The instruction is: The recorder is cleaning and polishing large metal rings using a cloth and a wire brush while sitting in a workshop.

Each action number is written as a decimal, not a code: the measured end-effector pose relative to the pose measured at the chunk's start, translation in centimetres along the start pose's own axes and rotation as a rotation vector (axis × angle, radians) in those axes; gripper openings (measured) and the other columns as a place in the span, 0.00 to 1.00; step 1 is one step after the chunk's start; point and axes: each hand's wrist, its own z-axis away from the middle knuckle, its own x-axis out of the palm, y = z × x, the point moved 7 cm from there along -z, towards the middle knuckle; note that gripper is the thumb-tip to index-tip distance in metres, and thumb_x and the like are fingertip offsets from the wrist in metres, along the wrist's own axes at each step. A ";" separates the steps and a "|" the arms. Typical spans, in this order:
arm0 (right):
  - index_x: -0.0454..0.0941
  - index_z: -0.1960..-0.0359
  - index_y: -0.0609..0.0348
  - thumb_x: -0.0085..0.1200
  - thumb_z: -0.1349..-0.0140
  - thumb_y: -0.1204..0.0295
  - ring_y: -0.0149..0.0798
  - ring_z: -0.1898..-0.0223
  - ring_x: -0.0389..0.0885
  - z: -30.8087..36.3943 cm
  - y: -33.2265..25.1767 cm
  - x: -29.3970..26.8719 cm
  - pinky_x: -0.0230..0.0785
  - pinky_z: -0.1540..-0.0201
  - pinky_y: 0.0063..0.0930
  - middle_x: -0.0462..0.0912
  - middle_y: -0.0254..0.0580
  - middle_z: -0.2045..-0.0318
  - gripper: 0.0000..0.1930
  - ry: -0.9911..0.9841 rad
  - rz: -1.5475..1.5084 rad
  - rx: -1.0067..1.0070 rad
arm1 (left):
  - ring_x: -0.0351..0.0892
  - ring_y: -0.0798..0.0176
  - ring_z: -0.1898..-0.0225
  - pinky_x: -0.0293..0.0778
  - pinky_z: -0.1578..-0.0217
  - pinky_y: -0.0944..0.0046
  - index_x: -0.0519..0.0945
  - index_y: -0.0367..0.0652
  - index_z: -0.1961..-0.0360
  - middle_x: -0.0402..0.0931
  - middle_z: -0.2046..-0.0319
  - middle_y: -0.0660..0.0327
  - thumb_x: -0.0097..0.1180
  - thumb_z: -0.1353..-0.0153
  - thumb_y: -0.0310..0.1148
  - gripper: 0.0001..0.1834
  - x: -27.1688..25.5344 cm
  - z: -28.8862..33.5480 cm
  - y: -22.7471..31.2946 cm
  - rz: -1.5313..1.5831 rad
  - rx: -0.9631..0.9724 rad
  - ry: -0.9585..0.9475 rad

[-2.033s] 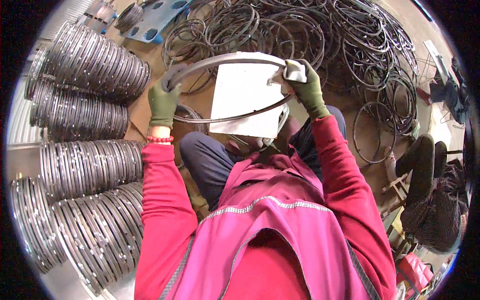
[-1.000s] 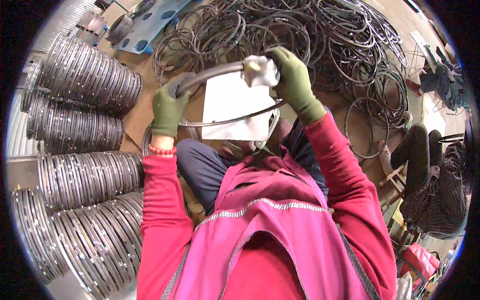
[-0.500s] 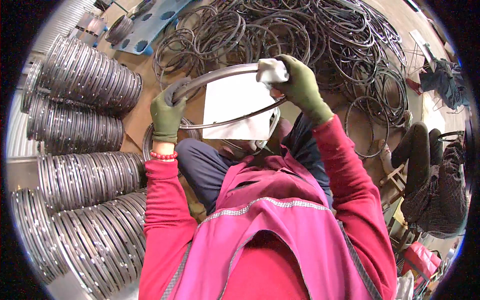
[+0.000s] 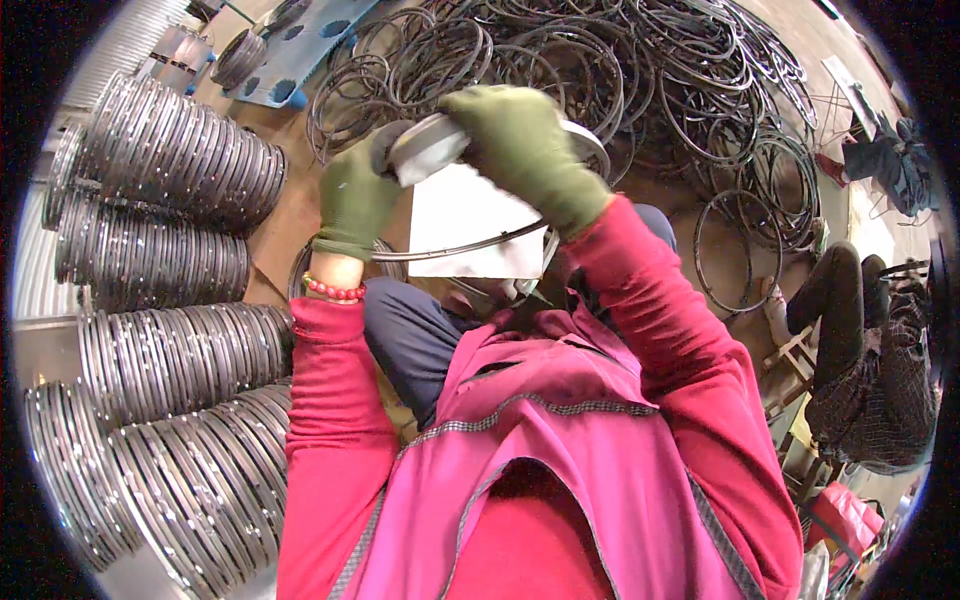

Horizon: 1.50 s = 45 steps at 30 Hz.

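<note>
A metal wheel rim point(image 4: 470, 246) is held up tilted in front of me, over a white flat-topped surface point(image 4: 478, 220). My left hand point(image 4: 355, 200), in a green glove with dark fingertips, is closed around the rim's left side. My right hand point(image 4: 535, 155), gloved alike, is closed over the rim's far edge, its fingers partly hidden. A white cloth point(image 4: 428, 160) wraps the rim there, between the right fingers and the left hand. The right hand is slightly blurred.
Long rows of stacked rims point(image 4: 190, 355) line my left side. A big tangle of dark rims point(image 4: 560, 55) covers the floor ahead. At the far left lies a blue pallet point(image 4: 300, 50). Another person's legs point(image 4: 835, 300) show at the right.
My right hand has slid left along the rim with the white cloth, ending close beside my left hand. The left hand has shifted slightly right and still grips the rim.
</note>
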 end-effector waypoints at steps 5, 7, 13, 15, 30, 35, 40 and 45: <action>0.76 0.56 0.59 0.67 0.59 0.60 0.45 0.61 0.81 9.4 12.6 4.0 0.72 0.58 0.31 0.82 0.46 0.65 0.27 -0.028 -0.819 0.434 | 0.81 0.64 0.64 0.74 0.66 0.66 0.80 0.47 0.57 0.80 0.65 0.56 0.61 0.54 0.24 0.19 -0.7 1.7 -5.0 0.269 -0.096 0.006; 0.75 0.55 0.60 0.68 0.60 0.59 0.44 0.61 0.81 10.0 13.9 4.2 0.72 0.57 0.31 0.82 0.45 0.64 0.30 -0.006 -0.551 0.516 | 0.81 0.61 0.65 0.74 0.67 0.66 0.80 0.47 0.57 0.80 0.66 0.55 0.62 0.54 0.27 0.18 -0.2 1.1 -3.6 0.201 -0.116 -0.019; 0.77 0.68 0.52 0.58 0.55 0.69 0.45 0.65 0.80 -0.1 -1.8 -0.4 0.72 0.61 0.38 0.80 0.38 0.71 0.10 -0.088 0.069 -0.015 | 0.78 0.48 0.63 0.74 0.65 0.57 0.80 0.48 0.59 0.79 0.66 0.52 0.58 0.53 0.31 0.16 0.3 -0.2 2.0 -0.066 0.076 0.004; 0.77 0.68 0.52 0.58 0.55 0.69 0.46 0.64 0.80 0.0 -1.2 -0.6 0.72 0.62 0.38 0.80 0.40 0.70 0.11 -0.051 0.025 -0.009 | 0.79 0.49 0.63 0.74 0.65 0.58 0.80 0.46 0.59 0.79 0.66 0.52 0.60 0.54 0.32 0.17 -0.2 -0.1 2.4 -0.016 0.205 0.076; 0.75 0.63 0.52 0.57 0.55 0.69 0.42 0.61 0.78 -0.2 -3.7 0.0 0.70 0.60 0.35 0.78 0.39 0.67 0.14 -0.162 0.092 -0.032 | 0.79 0.49 0.65 0.74 0.67 0.57 0.79 0.46 0.58 0.79 0.67 0.52 0.57 0.53 0.27 0.17 0.6 0.5 0.2 0.004 0.151 0.012; 0.76 0.62 0.56 0.65 0.59 0.62 0.48 0.61 0.78 2.7 2.9 -0.2 0.71 0.59 0.37 0.80 0.43 0.66 0.22 0.127 -0.235 0.122 | 0.79 0.65 0.66 0.73 0.64 0.67 0.78 0.38 0.56 0.80 0.65 0.57 0.58 0.53 0.21 0.19 -0.4 2.9 -7.2 0.335 -0.202 -0.040; 0.71 0.54 0.63 0.64 0.56 0.74 0.28 0.65 0.78 11.5 12.8 6.7 0.71 0.60 0.24 0.81 0.39 0.65 0.25 0.088 -0.838 0.502 | 0.74 0.73 0.71 0.71 0.69 0.71 0.78 0.36 0.57 0.77 0.71 0.65 0.56 0.50 0.20 0.16 -0.8 4.2 -9.3 0.405 -0.266 0.005; 0.73 0.58 0.62 0.61 0.58 0.81 0.25 0.62 0.73 8.2 11.6 2.0 0.68 0.57 0.23 0.79 0.34 0.66 0.21 0.179 -0.646 0.386 | 0.76 0.69 0.57 0.71 0.55 0.70 0.72 0.32 0.50 0.76 0.56 0.61 0.56 0.52 0.17 0.24 -0.5 4.0 -11.0 0.563 -0.460 -0.032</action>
